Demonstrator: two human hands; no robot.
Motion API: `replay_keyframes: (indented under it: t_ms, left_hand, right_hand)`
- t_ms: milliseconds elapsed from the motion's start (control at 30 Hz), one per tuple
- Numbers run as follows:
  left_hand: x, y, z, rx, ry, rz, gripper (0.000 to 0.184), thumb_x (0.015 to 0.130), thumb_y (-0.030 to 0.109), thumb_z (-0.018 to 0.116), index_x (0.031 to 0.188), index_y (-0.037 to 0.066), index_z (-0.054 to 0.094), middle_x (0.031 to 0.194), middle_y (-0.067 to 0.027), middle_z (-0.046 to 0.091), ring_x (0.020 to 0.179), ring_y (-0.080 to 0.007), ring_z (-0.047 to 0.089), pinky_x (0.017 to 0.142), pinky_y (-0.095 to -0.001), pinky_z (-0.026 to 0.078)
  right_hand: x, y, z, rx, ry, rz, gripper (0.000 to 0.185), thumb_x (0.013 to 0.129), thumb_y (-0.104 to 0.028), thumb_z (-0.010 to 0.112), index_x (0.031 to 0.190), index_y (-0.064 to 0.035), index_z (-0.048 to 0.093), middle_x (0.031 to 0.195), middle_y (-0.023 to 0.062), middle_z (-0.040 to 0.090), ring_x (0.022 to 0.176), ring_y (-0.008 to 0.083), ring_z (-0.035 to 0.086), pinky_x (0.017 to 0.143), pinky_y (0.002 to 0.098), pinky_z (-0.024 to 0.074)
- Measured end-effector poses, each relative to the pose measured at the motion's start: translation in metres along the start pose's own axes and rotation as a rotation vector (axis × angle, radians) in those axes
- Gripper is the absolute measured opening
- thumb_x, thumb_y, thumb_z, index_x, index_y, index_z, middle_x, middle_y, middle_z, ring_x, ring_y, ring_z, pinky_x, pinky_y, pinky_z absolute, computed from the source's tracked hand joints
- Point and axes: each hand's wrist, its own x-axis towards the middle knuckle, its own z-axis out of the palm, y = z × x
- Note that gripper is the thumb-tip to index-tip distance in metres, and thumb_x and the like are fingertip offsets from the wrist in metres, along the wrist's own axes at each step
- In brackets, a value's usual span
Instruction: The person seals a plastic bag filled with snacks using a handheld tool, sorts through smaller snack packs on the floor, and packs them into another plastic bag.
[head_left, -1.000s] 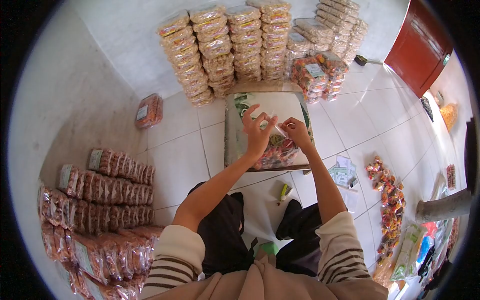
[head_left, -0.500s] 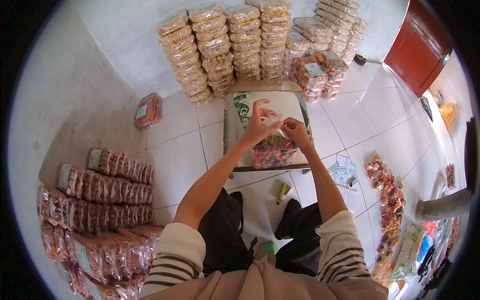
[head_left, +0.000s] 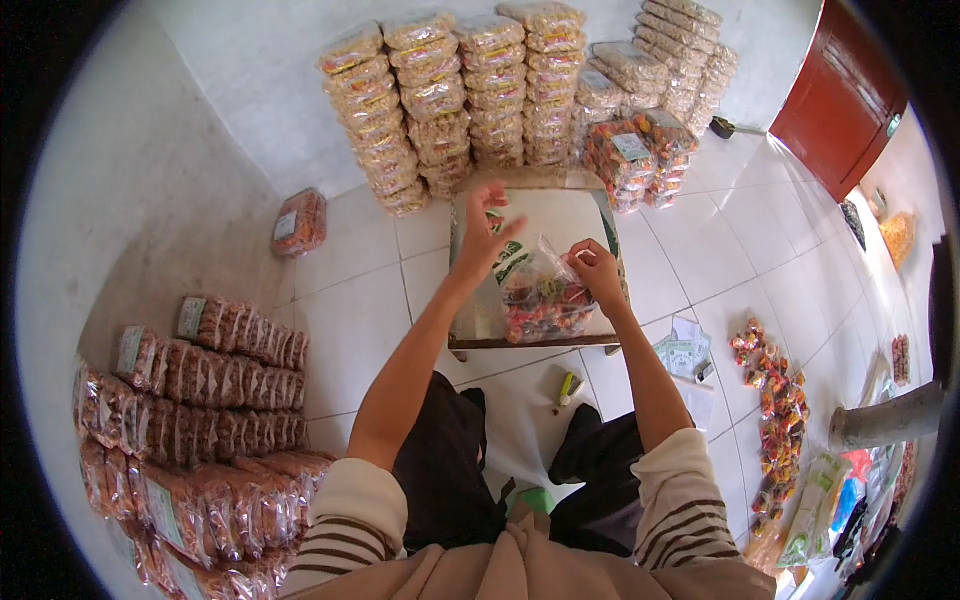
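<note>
A clear plastic bag of colourful wrapped pieces (head_left: 548,305) lies on the near part of a low table (head_left: 470,322). Above the table's left side, my left hand (head_left: 487,228) is raised with its fingers apart and nothing in it, clear of the bag. My right hand (head_left: 596,266) is at the bag's upper right, its fingers pinched on the loose plastic of the bag's mouth. A green and white printed design shows on the tabletop behind the bag.
Tall stacks of packed bags (head_left: 430,100) line the back wall. Piled packs (head_left: 250,375) stand at the left, one reddish pack (head_left: 300,222) on the floor. At right are small wrapped packets (head_left: 780,420), paper labels (head_left: 685,345) and a grey post (head_left: 885,418). A cutter (head_left: 570,388) lies near my feet.
My left hand has let go of the bag's mouth and moved up and left, its fingers spreading. The bag's top now stands loose, while my right hand stays at its right side.
</note>
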Motion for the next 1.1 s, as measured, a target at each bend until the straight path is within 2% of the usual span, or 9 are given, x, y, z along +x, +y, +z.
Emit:
replay_keyframes:
  t_ms: [100, 167, 300, 367, 567, 633, 733, 867, 1100]
  left_hand:
    - [-0.009, 0.003, -0.007, 0.371, -0.318, 0.212, 0.065, 0.068, 0.034, 0.071, 0.117, 0.01, 0.035, 0.114, -0.0087, 0.038, 0.107, -0.0203, 0.041, 0.096, -0.0407, 0.028]
    - [-0.01, 0.034, 0.007, 0.708, -0.549, 0.529, 0.072, 0.058, 0.042, 0.074, 0.115, 0.011, 0.042, 0.116, -0.0064, 0.042, 0.11, -0.0219, 0.042, 0.102, -0.0443, 0.018]
    - [-0.009, 0.032, 0.022, 0.975, -0.811, 0.597, 0.063, 0.058, 0.041, 0.073, 0.112, 0.016, 0.05, 0.109, -0.0048, 0.052, 0.105, -0.0189, 0.049, 0.104, -0.0456, 0.014]
    - [-0.007, 0.024, 0.025, 1.16, -0.917, 0.376, 0.048, 0.058, 0.04, 0.073, 0.097, 0.016, 0.059, 0.089, -0.0007, 0.062, 0.089, -0.0152, 0.057, 0.103, -0.0449, 0.017]
    - [-0.009, 0.006, 0.023, 0.986, -0.874, 0.442, 0.027, 0.063, 0.036, 0.069, 0.069, 0.011, 0.061, 0.067, -0.0016, 0.063, 0.075, -0.0137, 0.058, 0.1, -0.0385, 0.026]
    - [-0.005, 0.01, 0.023, 0.984, -0.899, 0.406, 0.025, 0.065, 0.034, 0.069, 0.068, 0.011, 0.061, 0.065, -0.0027, 0.062, 0.073, -0.0151, 0.059, 0.098, -0.0376, 0.029]
    - [-0.003, 0.01, 0.022, 0.973, -0.911, 0.377, 0.022, 0.067, 0.032, 0.067, 0.068, 0.011, 0.061, 0.062, -0.0045, 0.061, 0.068, -0.0186, 0.059, 0.095, -0.0369, 0.034]
    - [-0.003, 0.008, 0.02, 0.926, -0.859, 0.36, 0.021, 0.066, 0.028, 0.068, 0.069, 0.008, 0.06, 0.059, -0.0056, 0.06, 0.062, -0.0212, 0.058, 0.096, -0.0371, 0.034]
    - [-0.002, 0.009, 0.021, 0.865, -0.873, 0.261, 0.02, 0.07, 0.025, 0.065, 0.07, 0.007, 0.058, 0.057, -0.0096, 0.057, 0.062, -0.0297, 0.057, 0.098, -0.0406, 0.034]
  right_hand:
    - [-0.002, -0.008, 0.0, 0.056, -0.031, 0.04, 0.017, 0.077, -0.011, 0.066, 0.081, -0.0039, 0.051, 0.054, 0.0003, 0.05, 0.048, 0.004, 0.044, 0.041, 0.0192, 0.0318]
    - [-0.001, -0.005, 0.0, 0.038, -0.055, 0.042, 0.017, 0.077, -0.01, 0.065, 0.082, -0.0038, 0.05, 0.055, 0.0012, 0.051, 0.048, 0.0042, 0.046, 0.041, 0.0188, 0.0327]
    - [0.002, 0.0, -0.002, 0.01, -0.049, -0.015, 0.018, 0.077, -0.011, 0.065, 0.083, -0.0044, 0.048, 0.055, 0.0009, 0.052, 0.047, 0.004, 0.043, 0.039, 0.0195, 0.0301]
    - [0.001, -0.003, -0.004, -0.037, -0.063, 0.008, 0.019, 0.077, -0.011, 0.065, 0.083, -0.0046, 0.048, 0.055, 0.0007, 0.051, 0.047, 0.004, 0.043, 0.039, 0.0201, 0.0294]
    - [0.003, -0.005, -0.006, -0.087, -0.106, 0.051, 0.019, 0.079, -0.015, 0.063, 0.082, -0.0036, 0.048, 0.052, 0.0021, 0.052, 0.045, 0.0064, 0.042, 0.039, 0.0233, 0.0293]
    - [0.005, -0.006, -0.004, -0.488, -0.038, 0.022, 0.023, 0.082, -0.023, 0.06, 0.082, -0.0021, 0.051, 0.051, 0.0042, 0.054, 0.043, 0.0116, 0.045, 0.045, 0.0259, 0.0364]
    - [0.005, -0.005, -0.013, -0.61, 0.014, 0.03, 0.028, 0.083, -0.029, 0.056, 0.083, -0.0014, 0.055, 0.054, 0.0054, 0.056, 0.051, 0.0147, 0.052, 0.056, 0.0278, 0.0416]
    - [0.004, -0.012, -0.045, -0.391, -0.029, -0.053, 0.024, 0.083, -0.026, 0.054, 0.085, -0.0024, 0.058, 0.067, 0.0046, 0.061, 0.068, 0.0119, 0.057, 0.065, 0.0285, 0.0426]
    - [-0.014, -0.012, -0.049, -0.413, -0.297, -0.042, 0.02, 0.079, -0.018, 0.061, 0.094, -0.0054, 0.056, 0.082, 0.0032, 0.063, 0.073, 0.0114, 0.055, 0.069, 0.0264, 0.0393]
